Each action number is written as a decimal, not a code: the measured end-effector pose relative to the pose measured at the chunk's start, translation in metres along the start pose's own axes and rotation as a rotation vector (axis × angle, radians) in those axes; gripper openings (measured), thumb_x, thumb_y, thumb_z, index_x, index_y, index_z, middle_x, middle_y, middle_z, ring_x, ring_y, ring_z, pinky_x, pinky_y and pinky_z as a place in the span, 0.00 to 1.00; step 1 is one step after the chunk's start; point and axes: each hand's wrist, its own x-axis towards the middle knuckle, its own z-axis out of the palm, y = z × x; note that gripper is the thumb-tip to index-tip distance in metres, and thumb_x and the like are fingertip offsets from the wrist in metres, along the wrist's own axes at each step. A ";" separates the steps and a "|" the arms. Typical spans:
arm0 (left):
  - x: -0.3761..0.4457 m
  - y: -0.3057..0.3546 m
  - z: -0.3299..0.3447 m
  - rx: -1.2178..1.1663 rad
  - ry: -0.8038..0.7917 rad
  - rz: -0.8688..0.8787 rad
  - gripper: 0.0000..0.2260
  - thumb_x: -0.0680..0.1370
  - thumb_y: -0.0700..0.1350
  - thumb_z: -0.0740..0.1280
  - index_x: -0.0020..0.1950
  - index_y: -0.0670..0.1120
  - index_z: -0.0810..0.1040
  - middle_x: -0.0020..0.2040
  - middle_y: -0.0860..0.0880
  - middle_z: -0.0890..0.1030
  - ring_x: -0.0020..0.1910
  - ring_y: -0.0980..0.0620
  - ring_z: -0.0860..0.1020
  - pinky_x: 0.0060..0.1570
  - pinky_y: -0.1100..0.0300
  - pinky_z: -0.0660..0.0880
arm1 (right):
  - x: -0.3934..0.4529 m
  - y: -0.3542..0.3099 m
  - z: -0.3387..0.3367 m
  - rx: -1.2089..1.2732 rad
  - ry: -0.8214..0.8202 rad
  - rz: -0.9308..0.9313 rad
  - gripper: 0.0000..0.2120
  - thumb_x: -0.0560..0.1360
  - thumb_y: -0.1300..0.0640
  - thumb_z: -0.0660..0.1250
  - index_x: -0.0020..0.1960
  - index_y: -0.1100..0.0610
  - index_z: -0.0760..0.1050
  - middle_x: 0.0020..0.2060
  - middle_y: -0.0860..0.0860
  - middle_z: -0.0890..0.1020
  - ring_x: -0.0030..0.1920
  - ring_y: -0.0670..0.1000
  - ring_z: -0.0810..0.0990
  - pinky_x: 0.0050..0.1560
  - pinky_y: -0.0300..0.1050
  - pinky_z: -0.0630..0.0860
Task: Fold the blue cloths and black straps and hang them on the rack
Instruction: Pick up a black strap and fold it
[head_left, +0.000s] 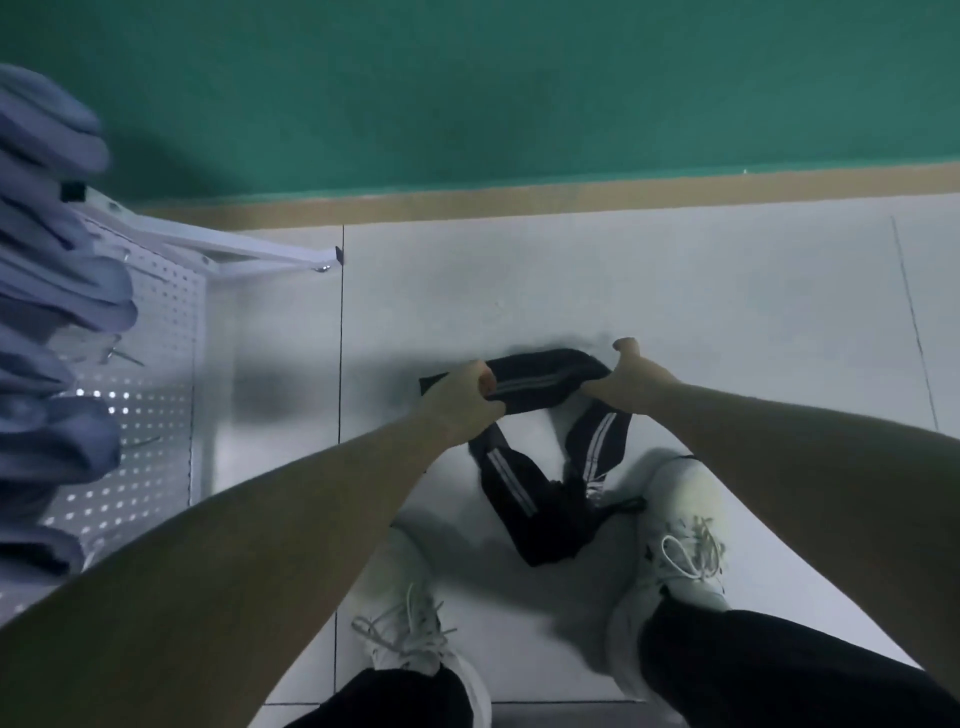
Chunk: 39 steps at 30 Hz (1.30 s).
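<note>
A black strap (545, 382) with pale reflective stripes stretches between both hands above the floor, and its loose ends hang down in a V between my feet. My left hand (460, 397) grips the strap's left end with curled fingers. At the strap's right end, my right hand (631, 376) holds it with the thumb raised. Several folded blue cloths (57, 280) hang on the white pegboard rack (156, 364) at the far left.
The rack's white base bar (260, 257) juts out over the pale tiled floor (675, 291). A green wall (467, 93) with a tan skirting strip runs behind. My two white shoes (685, 525) stand below the strap.
</note>
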 end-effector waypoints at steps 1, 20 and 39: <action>0.001 0.000 0.006 0.001 -0.029 0.006 0.13 0.79 0.47 0.67 0.62 0.46 0.73 0.59 0.48 0.76 0.55 0.48 0.76 0.54 0.55 0.73 | 0.003 0.002 0.002 0.046 -0.007 0.008 0.37 0.75 0.49 0.69 0.78 0.54 0.53 0.44 0.54 0.77 0.41 0.54 0.78 0.36 0.45 0.72; -0.091 0.065 -0.083 -0.390 0.449 0.132 0.09 0.75 0.46 0.71 0.47 0.52 0.71 0.47 0.51 0.77 0.45 0.47 0.79 0.45 0.51 0.75 | -0.155 -0.113 -0.106 0.557 -0.019 -0.646 0.17 0.77 0.67 0.64 0.62 0.51 0.77 0.48 0.47 0.81 0.36 0.36 0.79 0.39 0.29 0.73; -0.216 0.117 -0.107 -0.450 0.452 0.302 0.08 0.80 0.53 0.68 0.45 0.50 0.79 0.40 0.48 0.83 0.37 0.52 0.76 0.40 0.57 0.70 | -0.277 -0.098 -0.157 0.284 0.085 -0.637 0.10 0.77 0.50 0.67 0.51 0.57 0.79 0.47 0.56 0.84 0.49 0.57 0.84 0.55 0.49 0.78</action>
